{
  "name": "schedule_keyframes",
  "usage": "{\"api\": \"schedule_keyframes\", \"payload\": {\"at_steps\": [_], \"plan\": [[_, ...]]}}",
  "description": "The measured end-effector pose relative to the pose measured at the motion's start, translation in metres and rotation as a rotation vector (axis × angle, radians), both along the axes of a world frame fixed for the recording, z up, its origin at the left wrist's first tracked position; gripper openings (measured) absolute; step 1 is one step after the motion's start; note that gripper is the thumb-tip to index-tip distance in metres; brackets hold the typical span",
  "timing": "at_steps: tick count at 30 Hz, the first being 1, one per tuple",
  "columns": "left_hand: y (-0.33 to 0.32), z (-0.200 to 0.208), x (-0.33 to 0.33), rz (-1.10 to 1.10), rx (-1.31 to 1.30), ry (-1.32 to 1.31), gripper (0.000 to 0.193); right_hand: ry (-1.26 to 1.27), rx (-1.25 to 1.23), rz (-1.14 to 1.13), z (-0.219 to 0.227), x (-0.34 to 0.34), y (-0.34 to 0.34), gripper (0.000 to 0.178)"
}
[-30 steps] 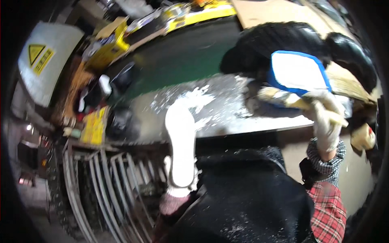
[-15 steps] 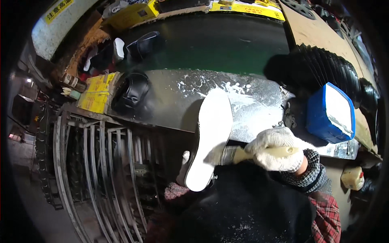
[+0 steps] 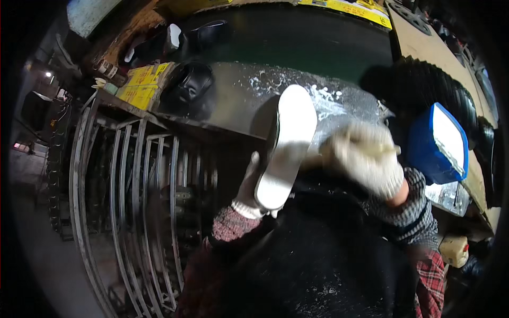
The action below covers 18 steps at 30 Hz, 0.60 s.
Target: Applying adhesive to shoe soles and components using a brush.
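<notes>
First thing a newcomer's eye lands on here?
Likely the bright white sole near the centre, held in the gloved left hand. Next, the gloved right hand beside it, motion-blurred, gripping a brush. Then the blue tub, white inside, at the right of the bench.

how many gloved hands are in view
2: the left hand, at the lower left of the white sole and partly hidden behind it, and the right hand, blurred, right of the sole. Dark areas could hide others.

Red print (image 3: 361, 11) on yellow cardboard (image 3: 139, 86), too small to read
</notes>
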<state>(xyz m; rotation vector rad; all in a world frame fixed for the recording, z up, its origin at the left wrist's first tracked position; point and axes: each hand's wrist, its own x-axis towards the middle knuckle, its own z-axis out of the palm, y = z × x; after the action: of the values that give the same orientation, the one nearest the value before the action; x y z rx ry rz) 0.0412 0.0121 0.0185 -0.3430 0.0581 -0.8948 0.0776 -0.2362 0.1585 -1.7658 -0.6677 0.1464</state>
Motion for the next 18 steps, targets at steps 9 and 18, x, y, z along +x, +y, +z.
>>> {"api": "schedule_keyframes", "payload": {"at_steps": [9, 18], "plan": [[-0.002, -0.003, -0.004, 0.255, 0.619, -0.247, 0.076, 0.199, 0.092, 0.133, -0.025, -0.037, -0.039, 0.022], [0.03, -0.03, -0.011, 0.09, 0.132, -0.158, 0.078, 0.406, 0.228, 0.037, -0.047, 0.007, -0.031, 0.023]]}}
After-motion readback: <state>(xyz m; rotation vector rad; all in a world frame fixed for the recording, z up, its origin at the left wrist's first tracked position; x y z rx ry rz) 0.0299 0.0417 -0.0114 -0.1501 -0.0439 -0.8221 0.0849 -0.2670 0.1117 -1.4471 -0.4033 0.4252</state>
